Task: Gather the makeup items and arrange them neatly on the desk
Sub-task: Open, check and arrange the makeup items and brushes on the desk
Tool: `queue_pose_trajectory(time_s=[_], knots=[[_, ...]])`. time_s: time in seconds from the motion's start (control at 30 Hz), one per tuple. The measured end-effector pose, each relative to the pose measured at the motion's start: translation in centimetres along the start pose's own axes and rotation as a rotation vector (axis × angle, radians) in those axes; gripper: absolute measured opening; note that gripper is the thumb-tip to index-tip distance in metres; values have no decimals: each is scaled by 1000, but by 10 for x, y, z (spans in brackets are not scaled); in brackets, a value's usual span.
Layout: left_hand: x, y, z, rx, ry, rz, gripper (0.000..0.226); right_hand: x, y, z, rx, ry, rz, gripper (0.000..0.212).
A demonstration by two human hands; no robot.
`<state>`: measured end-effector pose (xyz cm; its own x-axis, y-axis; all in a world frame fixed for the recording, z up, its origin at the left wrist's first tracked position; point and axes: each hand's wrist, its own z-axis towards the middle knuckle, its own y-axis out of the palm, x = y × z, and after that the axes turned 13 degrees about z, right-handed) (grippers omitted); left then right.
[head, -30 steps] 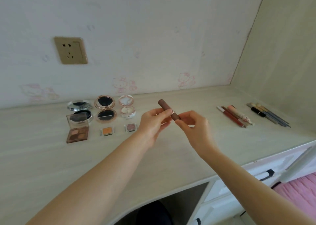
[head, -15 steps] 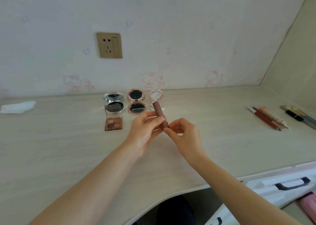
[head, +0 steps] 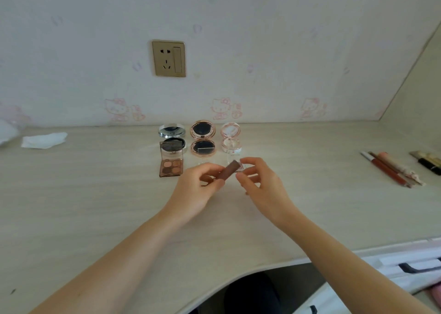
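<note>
1. Where things stand: the left hand [head: 193, 194] is pinching a brown lip tube [head: 228, 169] near its lower end, held up off the desk [head: 95, 206], tilted with the top end pointing up and to the right. The right hand [head: 262, 189] sits just to the right of it with fingers loosely curled. I can't tell if its fingertips actually touch the tube or just hover beside it.

2. Biggest risk imo: it's a light pinch on a smooth round tube. If the hands are swapping it over and one lets go early, it drops and rolls.

3. Right behind both hands is the row of open compacts [head: 202, 137] and the eyeshadow palette [head: 171, 164]. A dropped tube could land in a powder pan or knock that tidy row crooked.

4. There's a small clear pan [head: 239, 168] tucked just past the right fingertips, half hidden. Easy to nudge when setting the tube down.

5. Laid flat, the tube will probably roll unless it's parked against something.

6. The lip pencils [head: 391, 170] are well off to the right of the right hand, so reaching there means a long carry.
</note>
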<state>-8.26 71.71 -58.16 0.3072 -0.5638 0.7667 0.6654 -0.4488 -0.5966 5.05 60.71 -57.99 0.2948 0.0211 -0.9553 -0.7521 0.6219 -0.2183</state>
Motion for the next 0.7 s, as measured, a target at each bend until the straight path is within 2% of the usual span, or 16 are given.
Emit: queue_pose_trajectory(time_s=[0.07, 0.17, 0.3, 0.43, 0.63, 0.7], knots=[[-7, -2, -4, 1, 98, 147, 27, 2, 2, -2, -82, -59, -112, 35], [-15, -3, -10, 28, 213, 309, 30, 13, 8, -6, -156, -184, -267, 32], [-23, -4, -15, 106, 237, 378, 36, 24, 10, -8, -185, -306, -410, 24], [-27, -6, -17, 152, 311, 441, 31, 27, 15, -9, -138, -426, -537, 29], [-29, -12, -17, 234, 430, 702, 21, 20, 21, -4, -22, -579, -599, 28], [-27, -12, -18, 237, 448, 736, 29, 18, 23, -2, -3, -609, -622, 26]])
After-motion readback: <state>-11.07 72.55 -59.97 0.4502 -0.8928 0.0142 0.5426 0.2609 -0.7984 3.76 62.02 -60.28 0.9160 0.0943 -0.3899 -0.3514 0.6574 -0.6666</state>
